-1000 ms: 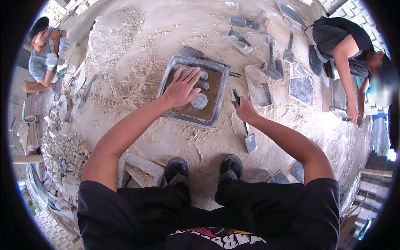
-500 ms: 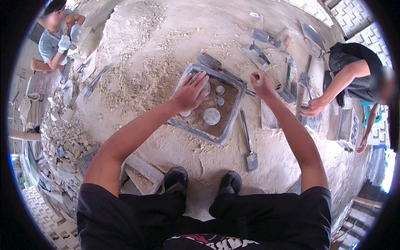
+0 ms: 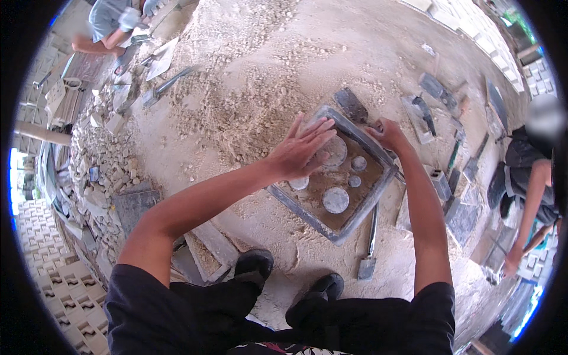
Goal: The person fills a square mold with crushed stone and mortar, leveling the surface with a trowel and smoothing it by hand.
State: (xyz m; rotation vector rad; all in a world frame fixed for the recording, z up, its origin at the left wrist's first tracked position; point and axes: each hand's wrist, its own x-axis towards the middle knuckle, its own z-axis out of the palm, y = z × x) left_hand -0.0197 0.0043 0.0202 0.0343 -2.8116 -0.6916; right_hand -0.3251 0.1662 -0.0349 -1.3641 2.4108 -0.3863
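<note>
A grey rectangular moulding frame (image 3: 303, 218) lies on the sandy ground, holding packed brown sand. Set in the sand are several pale round discs, among them a large disc (image 3: 337, 152), a medium disc (image 3: 335, 200) and a small disc (image 3: 358, 163). My left hand (image 3: 303, 151) has its fingers spread above the frame's left side, beside the large disc; whether it touches is unclear. At the frame's far right side is my right hand (image 3: 387, 135), fingers curled together. What they pinch, if anything, is hidden.
A dark block (image 3: 351, 105) sits behind the frame. Nearer me lie a small long-handled spatula (image 3: 367, 266) and a sand-filled trough (image 3: 207, 254). Rubble (image 3: 109, 183) is heaped at left. Tools and a co-worker (image 3: 529, 171) are at right, another person (image 3: 109, 32) at far left.
The view has shifted, so the frame appears lower and further right. My left hand has moved off the large disc, uncovering more of it. My right hand is closer to the frame's edge.
</note>
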